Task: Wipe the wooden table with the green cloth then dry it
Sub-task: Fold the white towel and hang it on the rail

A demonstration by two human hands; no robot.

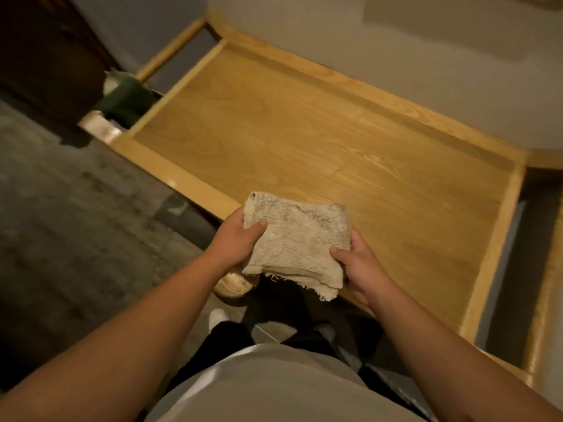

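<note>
Both hands hold a folded beige terry towel [297, 239] over the near edge of the wooden counter [335, 141]. The left hand [236, 242] grips the towel's left side, thumb laid across the top of the fabric and the other fingers hidden beneath it. The right hand [358, 266] pinches the towel's right near corner, thumb on top and fingers curled under. The towel is folded into several layers; its frayed near edge hangs loose below the hands, off the counter's near edge, while its far part lies above the counter's surface. Whether that part touches the wood cannot be told.

The counter has a pale raised wooden frame around a darker grained panel. The green cloth [126, 100] sits bunched beyond the counter's far left corner, well apart from the towel, just past the frame, with something pale behind it that is too blurred to name. Below the towel, near the counter's near edge, the person's light shirt, dark trousers and a white sock [217, 316] show above a grey floor [76, 223].
</note>
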